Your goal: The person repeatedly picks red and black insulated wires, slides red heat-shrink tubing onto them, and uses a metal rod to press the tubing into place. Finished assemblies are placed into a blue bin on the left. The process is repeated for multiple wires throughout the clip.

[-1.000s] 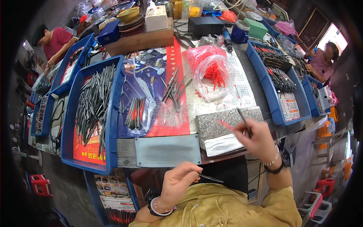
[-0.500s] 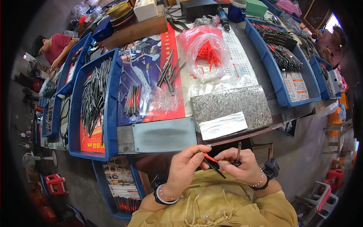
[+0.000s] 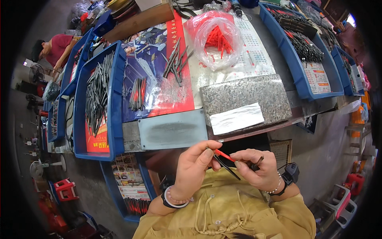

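Observation:
My left hand [image 3: 195,167] pinches a slim black stick-like piece [image 3: 230,172] and a small red tapered piece [image 3: 224,154] between thumb and fingers. The right hand [image 3: 256,169] is closed, its fingertips gripping the other end of the red piece. A short dark rod [image 3: 259,160] sticks up out of the right hand's curled fingers; its lower part is hidden. Both hands are just in front of the table edge. Beyond them lie a grey stone slab [image 3: 246,93] with a folded white cloth [image 3: 236,118] and a pale blue-grey plate [image 3: 173,129] with a dark smudge.
A clear bag [image 3: 219,40] of red pieces stands behind the slab. Loose dark sticks [image 3: 175,63] and a red-and-black bundle [image 3: 138,94] lie left of it. Blue trays [image 3: 116,99] flank the table; one lower tray [image 3: 149,181] sits nearer. A person [image 3: 57,47] works at far left.
The view has shifted slightly, so the table things sit higher in the picture. The dark rod in my right hand has tilted over; both hands keep their hold on the red piece.

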`<state>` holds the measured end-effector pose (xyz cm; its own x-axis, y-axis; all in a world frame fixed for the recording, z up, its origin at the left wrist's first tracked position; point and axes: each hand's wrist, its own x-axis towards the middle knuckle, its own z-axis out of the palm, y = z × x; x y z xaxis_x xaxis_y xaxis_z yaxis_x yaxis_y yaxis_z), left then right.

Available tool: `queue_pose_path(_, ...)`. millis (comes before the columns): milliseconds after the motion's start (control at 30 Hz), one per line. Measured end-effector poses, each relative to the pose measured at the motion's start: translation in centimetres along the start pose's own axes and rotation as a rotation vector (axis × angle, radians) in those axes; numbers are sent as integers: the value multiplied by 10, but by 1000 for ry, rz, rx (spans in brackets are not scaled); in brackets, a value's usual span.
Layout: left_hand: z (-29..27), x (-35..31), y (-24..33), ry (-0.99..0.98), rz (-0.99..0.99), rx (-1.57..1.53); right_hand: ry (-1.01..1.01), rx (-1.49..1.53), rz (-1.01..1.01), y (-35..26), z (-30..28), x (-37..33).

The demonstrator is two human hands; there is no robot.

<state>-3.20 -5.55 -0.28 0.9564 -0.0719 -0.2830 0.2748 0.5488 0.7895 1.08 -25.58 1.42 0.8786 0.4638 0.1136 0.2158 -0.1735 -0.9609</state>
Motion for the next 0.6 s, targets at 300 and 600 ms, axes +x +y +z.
queue_pose_path(300, -4, 4, -2, -40, -15, -79, 4, -108, -119, -4, 1, 4)
queue_pose_path(600, -2, 6, -5, 34, -16, -90, 50, -208, -260, 3, 10, 4)
